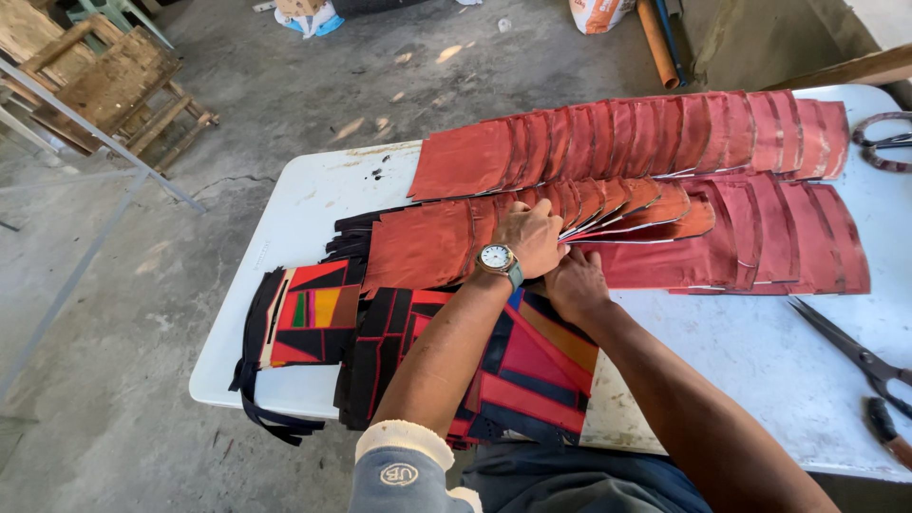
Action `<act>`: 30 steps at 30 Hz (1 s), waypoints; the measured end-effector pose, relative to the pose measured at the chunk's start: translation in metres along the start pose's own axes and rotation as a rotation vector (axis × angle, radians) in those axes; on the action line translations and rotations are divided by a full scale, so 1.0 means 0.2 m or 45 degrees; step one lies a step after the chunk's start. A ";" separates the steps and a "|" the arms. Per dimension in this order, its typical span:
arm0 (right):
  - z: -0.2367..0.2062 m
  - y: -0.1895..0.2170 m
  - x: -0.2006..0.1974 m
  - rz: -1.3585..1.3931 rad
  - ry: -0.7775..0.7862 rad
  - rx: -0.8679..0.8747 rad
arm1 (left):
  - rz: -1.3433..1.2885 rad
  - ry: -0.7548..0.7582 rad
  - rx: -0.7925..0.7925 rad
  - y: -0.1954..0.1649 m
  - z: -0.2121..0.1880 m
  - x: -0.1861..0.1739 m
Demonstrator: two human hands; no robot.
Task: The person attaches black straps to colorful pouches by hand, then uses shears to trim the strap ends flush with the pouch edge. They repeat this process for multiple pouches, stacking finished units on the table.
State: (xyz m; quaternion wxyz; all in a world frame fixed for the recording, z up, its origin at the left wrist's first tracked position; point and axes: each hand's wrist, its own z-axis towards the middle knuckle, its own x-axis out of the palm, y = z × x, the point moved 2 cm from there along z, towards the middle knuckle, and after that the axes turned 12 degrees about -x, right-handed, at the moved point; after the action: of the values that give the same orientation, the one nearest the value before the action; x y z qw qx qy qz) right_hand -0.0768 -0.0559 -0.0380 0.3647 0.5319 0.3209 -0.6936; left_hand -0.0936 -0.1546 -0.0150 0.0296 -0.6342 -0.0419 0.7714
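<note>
My left hand (532, 236), with a wristwatch on the wrist, is closed on the edges of fanned red leather pieces (627, 204) in the middle row. My right hand (573, 283) rests just below it, fingers tucked under the same pieces. Overlapping red pieces lie in long rows (665, 133) across the white table (294, 204). Multicoloured patchwork panels (313, 318) with black strips lie at the near left edge, partly under my left forearm.
Black scissors (860, 356) lie at the table's right, with a dark-handled tool (883, 427) near them. A curved object (879, 142) sits at the far right corner. Wooden pallets (114, 85) and a metal frame stand on the concrete floor to the left.
</note>
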 end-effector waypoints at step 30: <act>-1.40 -0.97 0.12 1.169 0.057 0.831 | -0.345 -0.169 -0.353 0.12 -0.56 0.20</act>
State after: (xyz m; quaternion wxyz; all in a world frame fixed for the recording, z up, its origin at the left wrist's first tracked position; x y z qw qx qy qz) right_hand -0.1047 0.2757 -0.1148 0.4387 0.7168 -0.1668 -0.5156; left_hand 0.0091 -0.1711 -0.0785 0.0429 -0.5686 -0.2345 0.7873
